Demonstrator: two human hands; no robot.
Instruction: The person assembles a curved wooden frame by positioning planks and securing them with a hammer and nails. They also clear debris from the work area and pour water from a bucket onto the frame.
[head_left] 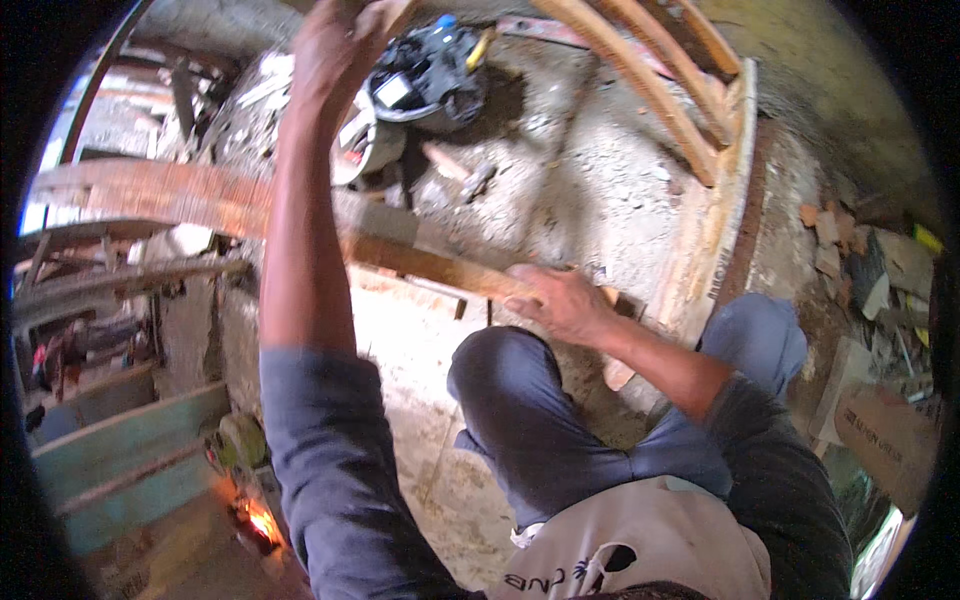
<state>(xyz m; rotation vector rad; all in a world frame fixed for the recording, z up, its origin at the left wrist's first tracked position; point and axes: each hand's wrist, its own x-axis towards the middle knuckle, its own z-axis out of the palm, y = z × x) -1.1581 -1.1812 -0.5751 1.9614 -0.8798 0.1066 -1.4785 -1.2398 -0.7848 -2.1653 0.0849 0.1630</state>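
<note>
A long wooden beam point(180, 196) crosses in front of me from the far left to the middle, slightly blurred. My right hand point(568, 305) is closed over its right end, the thumb and fingers against the wood. My left arm reaches forward across the beam. At the top edge my left hand point(345, 35) is closed against a light piece of wood point(393, 15); its fingertips and most of that piece are cut off by the picture's rim. Small wooden blocks point(622, 370) lie under and beside my right wrist.
A curved-slat wooden frame point(660, 75) stands at the far right. Ahead is a bucket point(425, 110) with dark items and a yellow-handled tool. A green-yellow machine point(240, 440) and an orange glow point(262, 522) are at lower left. Broken bricks point(828, 235) and a cardboard box point(890, 435) lie right.
</note>
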